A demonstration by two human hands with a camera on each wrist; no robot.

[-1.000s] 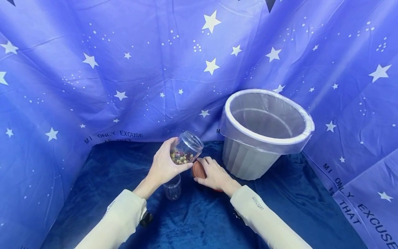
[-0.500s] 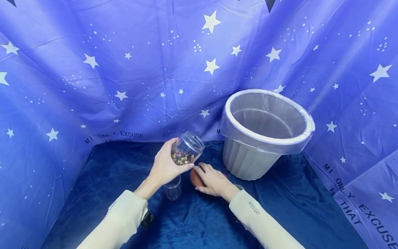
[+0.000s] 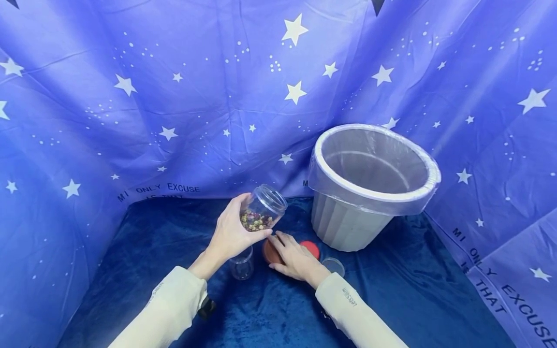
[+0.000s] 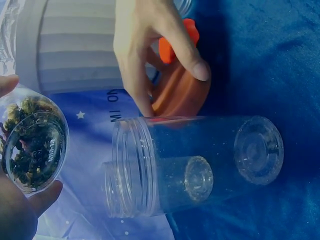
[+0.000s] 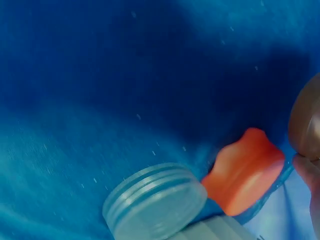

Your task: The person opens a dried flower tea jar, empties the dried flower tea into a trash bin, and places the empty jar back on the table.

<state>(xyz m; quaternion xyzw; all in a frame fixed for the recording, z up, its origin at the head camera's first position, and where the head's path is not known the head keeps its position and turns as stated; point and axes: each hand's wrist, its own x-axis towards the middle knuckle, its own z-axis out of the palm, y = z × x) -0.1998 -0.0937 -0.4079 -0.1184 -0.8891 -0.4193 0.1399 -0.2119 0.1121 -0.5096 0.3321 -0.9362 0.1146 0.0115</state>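
My left hand [image 3: 226,232] grips a clear jar [image 3: 266,200], tilted, its open mouth up and to the right. Dried flower buds [image 3: 255,221] lie inside it. My right hand [image 3: 296,256] holds a round brown lid [image 3: 271,252] low over the cloth, thumb and fingers on opposite sides. Whether the lid touches the cloth I cannot tell. Below the left hand stands an open clear jar [image 3: 241,266]; in the left wrist view that large jar [image 4: 220,135] has a smaller clear jar [image 4: 199,178] showing through its wall. Right of the right hand are a red-orange wavy-edged lid [image 3: 311,249] and a clear lid [image 3: 334,266].
A ribbed grey bin [image 3: 348,222], lined with a clear bag, stands at the back right. Dark blue cloth [image 3: 391,290] covers the table. A purple-blue curtain [image 3: 196,96] with stars hangs around the back and sides.
My right hand has moved left and toward me with the brown lid. The red-orange and clear lids have come into sight beside it. The left hand and its jar have hardly moved.
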